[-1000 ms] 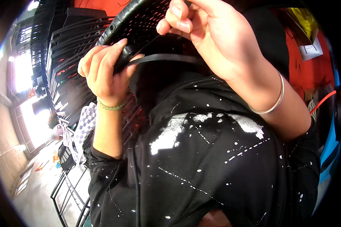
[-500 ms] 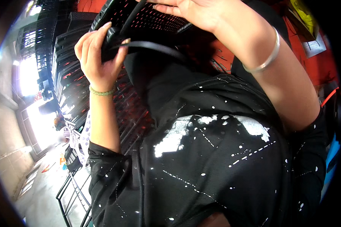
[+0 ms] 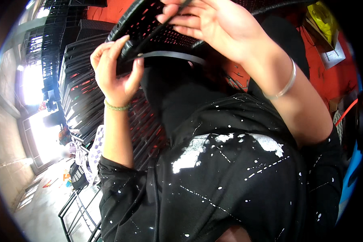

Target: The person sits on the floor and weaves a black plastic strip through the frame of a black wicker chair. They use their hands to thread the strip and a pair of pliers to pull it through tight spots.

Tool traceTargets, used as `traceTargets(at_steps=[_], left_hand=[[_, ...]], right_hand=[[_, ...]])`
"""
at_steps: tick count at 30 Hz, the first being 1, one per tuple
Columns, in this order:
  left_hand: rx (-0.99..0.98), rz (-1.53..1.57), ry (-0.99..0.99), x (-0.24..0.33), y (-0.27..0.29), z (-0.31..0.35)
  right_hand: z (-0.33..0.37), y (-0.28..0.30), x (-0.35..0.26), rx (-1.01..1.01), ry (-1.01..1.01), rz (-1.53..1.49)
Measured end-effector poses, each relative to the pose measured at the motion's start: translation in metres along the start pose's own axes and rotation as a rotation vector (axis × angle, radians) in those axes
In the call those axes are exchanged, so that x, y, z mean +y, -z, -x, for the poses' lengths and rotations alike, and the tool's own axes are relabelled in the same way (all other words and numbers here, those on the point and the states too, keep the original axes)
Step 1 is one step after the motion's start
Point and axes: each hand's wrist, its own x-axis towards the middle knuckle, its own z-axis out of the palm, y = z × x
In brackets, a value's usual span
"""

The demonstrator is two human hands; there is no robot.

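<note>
A: Item one, upper centre of the frame: woven black panel, lattice of plastic strips, held raised before the person's chest.

B: And the hands?

A: Left hand, upper left of centre, curled closed over the panel's rolled edge, thumb below, fingers on top. Right hand, top centre, half open, fingertips pinching a loose black strip that loops out beneath the panel.

B: Other entries?

A: Silver bangle on the right wrist, green beaded bracelet on the left, black paint-flecked shirt filling the lower frame, stacked black frames at left.

B: Handling advice?

A: Judged from the grip: the left hand should brace the edge firmly while the right keeps the strip flat and taut, untwisted, feeding it squarely through the lattice gaps.
</note>
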Motion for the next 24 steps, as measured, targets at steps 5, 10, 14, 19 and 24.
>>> traceTargets(at_steps=[5, 10, 14, 19, 24], left_hand=[[-0.003, -0.063, 0.031, 0.035, 0.006, 0.019], [0.004, -0.065, 0.070, 0.061, 0.009, 0.037], [-0.002, -0.022, 0.094, 0.065, 0.010, 0.036], [-0.010, -0.023, 0.114, 0.068, 0.012, 0.037], [-0.009, -0.054, 0.106, 0.069, 0.014, 0.035]], right_hand=[[0.046, 0.028, -0.002, -0.196, 0.040, -0.146], [0.074, 0.020, 0.003, 0.031, 0.062, -0.081], [0.090, -0.001, 0.012, 0.196, 0.014, 0.285], [0.092, -0.008, 0.027, 0.093, 0.001, 0.402], [0.088, -0.011, 0.038, 0.068, 0.101, 0.621]])
